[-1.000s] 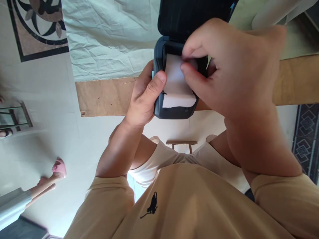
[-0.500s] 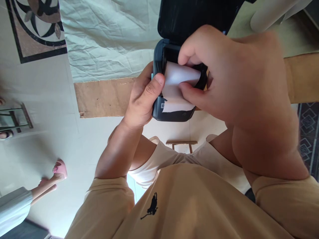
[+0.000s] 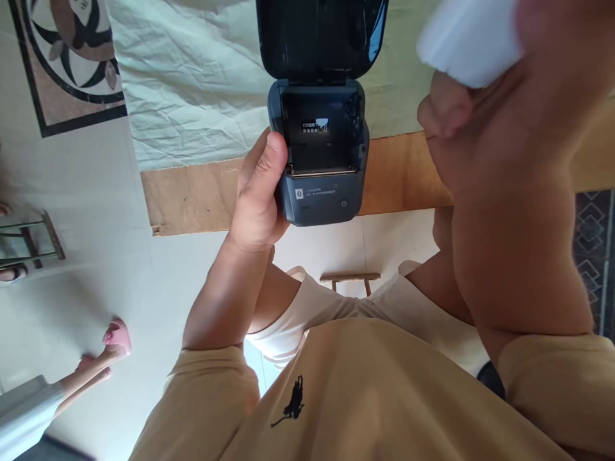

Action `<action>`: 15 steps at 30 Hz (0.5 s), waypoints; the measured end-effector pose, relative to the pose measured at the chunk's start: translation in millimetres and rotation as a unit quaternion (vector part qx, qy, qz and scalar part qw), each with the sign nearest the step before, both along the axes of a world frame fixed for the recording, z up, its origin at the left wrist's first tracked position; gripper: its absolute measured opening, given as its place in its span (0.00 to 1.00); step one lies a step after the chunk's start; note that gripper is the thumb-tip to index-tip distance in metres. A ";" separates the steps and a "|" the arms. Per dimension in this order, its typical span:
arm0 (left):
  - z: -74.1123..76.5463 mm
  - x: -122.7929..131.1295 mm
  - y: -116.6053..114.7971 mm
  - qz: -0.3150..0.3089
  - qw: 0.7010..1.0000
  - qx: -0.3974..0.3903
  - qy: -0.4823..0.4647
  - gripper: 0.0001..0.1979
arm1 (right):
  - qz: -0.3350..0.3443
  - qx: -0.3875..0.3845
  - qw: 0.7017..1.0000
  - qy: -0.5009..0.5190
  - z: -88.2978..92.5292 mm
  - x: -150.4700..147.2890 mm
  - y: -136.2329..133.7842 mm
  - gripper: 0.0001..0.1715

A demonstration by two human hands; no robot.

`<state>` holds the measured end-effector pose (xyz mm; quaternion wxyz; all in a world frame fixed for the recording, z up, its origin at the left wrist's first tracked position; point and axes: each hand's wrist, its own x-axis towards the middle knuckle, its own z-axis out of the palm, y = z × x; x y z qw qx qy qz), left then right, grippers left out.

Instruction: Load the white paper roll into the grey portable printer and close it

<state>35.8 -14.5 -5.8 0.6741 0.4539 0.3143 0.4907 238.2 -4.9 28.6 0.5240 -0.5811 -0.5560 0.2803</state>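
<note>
My left hand [image 3: 257, 192] grips the left side of a small dark blue-grey printer [image 3: 319, 198] with its lid [image 3: 319, 38] flipped open. The paper bay [image 3: 321, 137] shows bare, with a small label inside. My right hand [image 3: 485, 128] is raised close to the camera at the upper right, closed round a white paper roll [image 3: 468, 41], blurred by motion and clear of the printer.
A wooden table edge [image 3: 192, 192] with a crumpled pale cloth [image 3: 192, 83] lies beyond the printer. The tiled floor carries a patterned inlay [image 3: 67, 51]. Another person's foot in a pink shoe [image 3: 115, 336] stands at the lower left. A metal stool frame [image 3: 29, 237] is at the left.
My right hand has lifted the white paper roll out of the printer and up to the right. The bay now shows bare. My left hand still holds the printer.
</note>
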 end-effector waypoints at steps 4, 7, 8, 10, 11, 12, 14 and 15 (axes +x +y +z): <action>10.0 -0.7 -2.8 -0.002 1.000 -0.019 0.004 0.29 | -0.030 0.110 0.991 0.069 0.8 -3.0 -2.3 0.08; 8.0 -0.7 -2.1 -0.005 1.000 -0.005 -0.015 0.29 | 0.025 0.065 0.997 -0.043 4.6 6.3 -5.3 0.09; 6.0 -1.1 -1.2 -0.011 1.000 0.002 -0.019 0.29 | 0.031 0.057 0.994 -0.087 5.6 10.1 -5.3 0.11; 3.0 -2.3 0.5 -0.023 0.999 0.013 -0.019 0.29 | 0.014 0.058 0.983 -0.171 6.2 17.1 -4.0 0.15; 2.6 -2.7 0.8 -0.024 0.999 0.014 -0.017 0.29 | -0.003 0.066 0.977 -0.201 5.8 19.9 -2.9 0.15; 3.3 -2.9 0.7 -0.022 1.000 0.011 -0.014 0.29 | -0.008 0.066 0.973 -0.223 4.9 22.2 -1.7 0.15; 7.4 -2.0 -1.2 -0.013 1.000 -0.009 -0.007 0.28 | -0.006 0.062 0.968 -0.242 2.0 25.6 0.7 0.17; 10.2 -1.0 -2.8 -0.008 1.000 -0.022 -0.005 0.27 | -0.008 0.068 0.968 -0.242 0.3 26.9 1.7 0.17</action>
